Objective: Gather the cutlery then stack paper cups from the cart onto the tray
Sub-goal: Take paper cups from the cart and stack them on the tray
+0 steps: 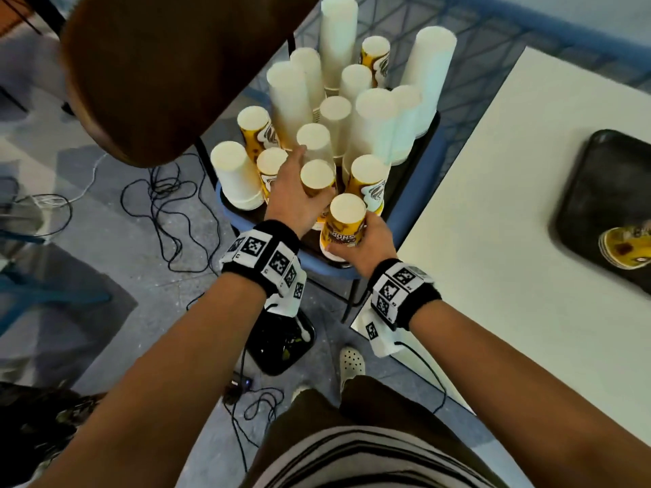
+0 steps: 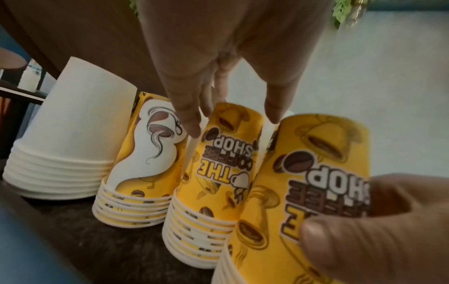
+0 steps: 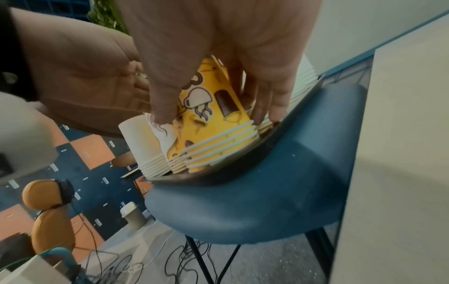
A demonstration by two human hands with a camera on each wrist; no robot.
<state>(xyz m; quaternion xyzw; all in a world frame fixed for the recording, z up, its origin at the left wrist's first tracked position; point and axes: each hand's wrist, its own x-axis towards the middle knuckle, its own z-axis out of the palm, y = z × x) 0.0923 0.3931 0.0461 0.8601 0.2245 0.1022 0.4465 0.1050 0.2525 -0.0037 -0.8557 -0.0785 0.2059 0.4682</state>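
Several upside-down stacks of white and yellow paper cups stand on a dark tray [image 1: 419,163] on a blue chair [image 3: 255,192]. My right hand [image 1: 366,237] grips the nearest yellow cup stack [image 1: 343,223] round its side, thumb on one side and fingers on the other [image 3: 264,107]. This stack leans toward me. My left hand [image 1: 296,195] reaches down over the yellow stack behind it [image 2: 226,163], pinching its top between thumb [image 2: 189,123] and fingers. Far right on the white table, a black tray [image 1: 606,163] holds yellow cups [image 1: 623,248]. No cutlery is clearly visible.
A brown chair back [image 1: 169,65] rises at the left above the cups. The white table [image 1: 493,223] stands close beside the blue chair on the right. Cables [image 1: 169,206] and another black tray [image 1: 281,343] lie on the floor near my feet.
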